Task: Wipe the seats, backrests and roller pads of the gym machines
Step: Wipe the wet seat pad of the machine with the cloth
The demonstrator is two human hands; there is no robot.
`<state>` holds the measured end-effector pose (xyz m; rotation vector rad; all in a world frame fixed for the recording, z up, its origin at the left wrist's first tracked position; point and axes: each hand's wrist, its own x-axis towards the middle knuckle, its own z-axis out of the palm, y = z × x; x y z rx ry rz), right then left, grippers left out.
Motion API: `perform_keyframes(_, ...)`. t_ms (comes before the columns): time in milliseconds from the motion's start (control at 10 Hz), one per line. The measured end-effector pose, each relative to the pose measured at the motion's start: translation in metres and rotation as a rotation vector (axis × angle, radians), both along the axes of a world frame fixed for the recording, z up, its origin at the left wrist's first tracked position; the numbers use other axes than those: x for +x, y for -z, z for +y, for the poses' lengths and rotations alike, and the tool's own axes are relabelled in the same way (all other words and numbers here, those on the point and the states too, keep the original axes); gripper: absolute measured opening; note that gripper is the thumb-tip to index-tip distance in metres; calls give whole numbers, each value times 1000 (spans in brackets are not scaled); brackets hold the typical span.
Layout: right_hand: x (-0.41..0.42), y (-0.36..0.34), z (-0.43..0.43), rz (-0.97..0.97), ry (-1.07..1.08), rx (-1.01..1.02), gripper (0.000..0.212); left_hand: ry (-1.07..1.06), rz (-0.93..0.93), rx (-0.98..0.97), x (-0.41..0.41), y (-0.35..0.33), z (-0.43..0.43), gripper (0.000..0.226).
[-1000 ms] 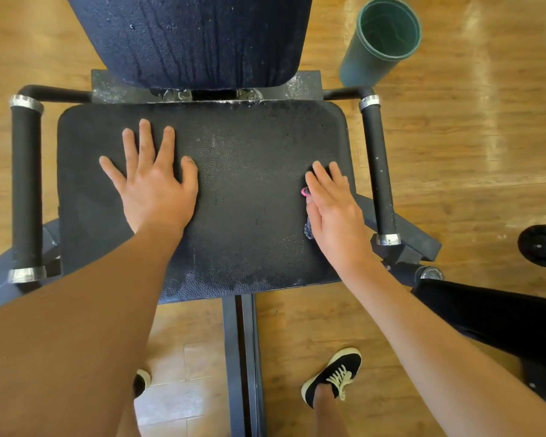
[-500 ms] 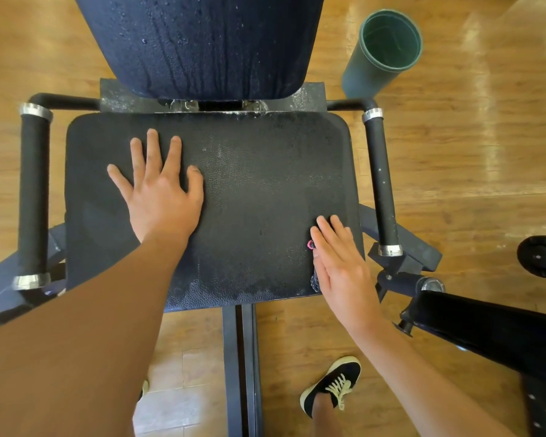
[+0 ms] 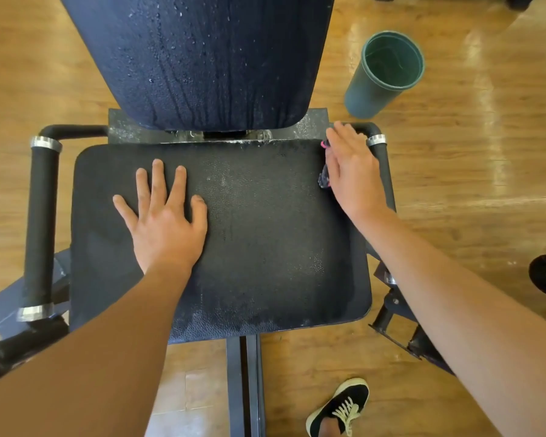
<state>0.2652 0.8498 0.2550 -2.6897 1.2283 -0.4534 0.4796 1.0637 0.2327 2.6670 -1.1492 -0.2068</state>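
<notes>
Front of the seat [image 3: 265, 263] nearest me shows pale streaks and a damp sheen, so w/ my left hand [image 3: 167, 228] flat mid-left, fingers spread, holding nothing and just bracing, I'd draw the passes back toward that edge in overlapping strips, even pressure, corners incl. My right hand [image 3: 350, 171] lies flat, straight fingers pressing a small dark rag [image 3: 324, 179] (pink bit showing, rest hidden under the palm) at the seat's far right corner, just beside the side grip [image 3: 384, 162]. Beyond, the backrest [image 3: 202, 58] stands upright, beaded w/ drops and run marks, so prob. not wiped dry yet.
</notes>
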Motion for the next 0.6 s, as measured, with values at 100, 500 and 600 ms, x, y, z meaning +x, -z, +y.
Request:
perform_keyframes(100,10,0,-23,63,-24,41,20,-5,-4,8,-1,1,0,58)
perform_keyframes(500,-16,-4,6,91,-68,130,28,-9,16,17,-1,-1,-1,60)
perform_keyframes(600,-12,-7,4,137,-86,87,20,-9,16,20,0,-2,-1,60)
